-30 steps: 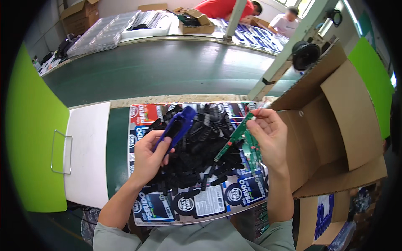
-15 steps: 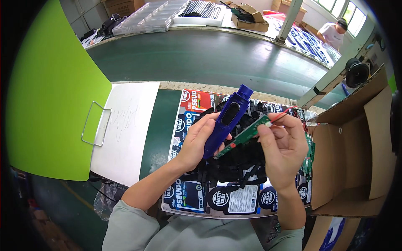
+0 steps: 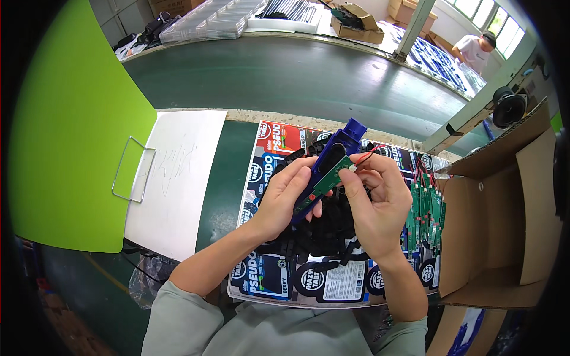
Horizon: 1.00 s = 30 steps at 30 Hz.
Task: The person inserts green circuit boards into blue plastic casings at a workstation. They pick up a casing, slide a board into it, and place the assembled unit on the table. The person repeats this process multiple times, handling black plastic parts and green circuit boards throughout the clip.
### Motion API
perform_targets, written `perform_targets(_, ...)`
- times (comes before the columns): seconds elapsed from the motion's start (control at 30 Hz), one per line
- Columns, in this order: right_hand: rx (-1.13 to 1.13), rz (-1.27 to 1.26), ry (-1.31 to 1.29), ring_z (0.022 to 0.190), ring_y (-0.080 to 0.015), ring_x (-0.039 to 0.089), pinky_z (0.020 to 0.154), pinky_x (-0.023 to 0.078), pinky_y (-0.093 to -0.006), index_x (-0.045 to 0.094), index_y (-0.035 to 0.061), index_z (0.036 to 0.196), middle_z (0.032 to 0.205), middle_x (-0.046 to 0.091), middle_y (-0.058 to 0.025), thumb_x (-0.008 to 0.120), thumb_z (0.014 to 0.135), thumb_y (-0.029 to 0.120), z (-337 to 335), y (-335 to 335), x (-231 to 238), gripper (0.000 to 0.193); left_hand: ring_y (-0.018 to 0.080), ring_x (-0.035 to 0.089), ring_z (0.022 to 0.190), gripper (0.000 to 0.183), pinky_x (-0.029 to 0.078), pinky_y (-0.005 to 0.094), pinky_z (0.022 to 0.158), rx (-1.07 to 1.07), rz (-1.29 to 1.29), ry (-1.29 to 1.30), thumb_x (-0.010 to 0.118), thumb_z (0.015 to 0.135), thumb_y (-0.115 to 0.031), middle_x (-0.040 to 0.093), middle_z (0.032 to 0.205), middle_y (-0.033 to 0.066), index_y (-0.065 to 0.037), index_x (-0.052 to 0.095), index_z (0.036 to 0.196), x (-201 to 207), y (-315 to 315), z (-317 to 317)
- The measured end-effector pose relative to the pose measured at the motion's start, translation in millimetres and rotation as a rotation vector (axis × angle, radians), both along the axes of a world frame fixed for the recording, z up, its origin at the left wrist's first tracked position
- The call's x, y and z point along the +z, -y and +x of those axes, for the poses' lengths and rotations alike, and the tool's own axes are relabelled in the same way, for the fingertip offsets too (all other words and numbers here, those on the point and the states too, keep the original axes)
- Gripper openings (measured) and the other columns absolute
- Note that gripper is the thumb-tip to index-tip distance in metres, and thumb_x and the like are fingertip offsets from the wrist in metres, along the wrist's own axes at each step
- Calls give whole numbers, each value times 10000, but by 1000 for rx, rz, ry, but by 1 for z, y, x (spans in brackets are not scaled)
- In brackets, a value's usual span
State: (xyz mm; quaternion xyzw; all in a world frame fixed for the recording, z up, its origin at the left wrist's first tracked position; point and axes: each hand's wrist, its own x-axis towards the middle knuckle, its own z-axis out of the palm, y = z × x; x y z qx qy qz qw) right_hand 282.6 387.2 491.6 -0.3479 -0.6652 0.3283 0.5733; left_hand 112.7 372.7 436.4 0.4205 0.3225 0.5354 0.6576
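My left hand [image 3: 282, 199] is wrapped round a dark blue plastic housing [image 3: 351, 135] with an oval black window, held tilted with its narrow end pointing away and to the right. Between the thumb and fingers of my right hand [image 3: 383, 204] is a narrow green circuit board [image 3: 328, 181] with red and black wires [image 3: 369, 155] at its far end. The board lies over the housing's upper face, along its length; whether they touch I cannot tell. Beneath both hands is a pile of small black plastic parts [image 3: 341, 228] on a printed sheet [image 3: 285, 141].
More green circuit boards with wires [image 3: 424, 213] lie to the right, beside an open cardboard box [image 3: 493, 219]. At left stand a green panel [image 3: 71, 130] and a white board with a wire handle [image 3: 172, 178]. A green conveyor belt [image 3: 267, 77] runs behind; a person [image 3: 474, 50] sits far right.
My right hand has moved left, bringing the circuit board from beside the blue housing to over it. More of the boards on the right now show.
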Motion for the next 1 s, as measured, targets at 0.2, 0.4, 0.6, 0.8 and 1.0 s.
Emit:
perform_targets(0.2, 27, -59, -1, 833, -113, 698, 748, 577, -254, 655, -78, 1109, 949, 682, -93, 702, 934, -84, 2, -2, 4, 182, 165, 696, 707, 481, 541, 264, 580, -14, -4, -22, 402, 1139, -359, 697, 1014, 140, -45, 464, 1497, -2, -2, -1)
perform_targets(0.4, 30, -61, -12, 853, -111, 695, 760, 579, -257, 654, -85, 1110, 952, 685, -94, 701, 937, -79, 2, -7, 0, 180, 161, 696, 709, 471, 543, 262, 579, -23, -6, -18, 406, 1139, -358, 704, 1022, 145, -54, 469, 1492, -1, -1, -1)
perform_targets(0.6, 44, -79, 22, 859, -117, 700, 767, 584, -263, 659, -89, 1117, 975, 698, -105, 702, 938, -72, 3, -7, 3, 185, 156, 695, 709, 461, 543, 260, 578, -37, -5, -5, 406, 1139, -354, 705, 1026, 148, -58, 473, 1487, -3, -1, 0)
perform_targets(0.8, 50, -117, 19, 838, -138, 718, 764, 593, -274, 664, -95, 1120, 963, 706, -108, 701, 944, -53, 6, -9, 3, 185, 159, 694, 709, 457, 535, 260, 577, -50, -13, 17, 410, 1138, -351, 706, 1030, 152, -62, 472, 1487, -4, -2, -1)
perform_targets(1.0, 26, -66, 67, 802, -141, 725, 723, 590, -274, 683, -80, 1096, 940, 708, -118, 718, 928, -39, 5, -12, 0, 176, 169, 693, 708, 454, 528, 268, 573, -62, -24, 31, 412, 1138, -347, 704, 1028, 154, -64, 470, 1489, -5, -3, -1)
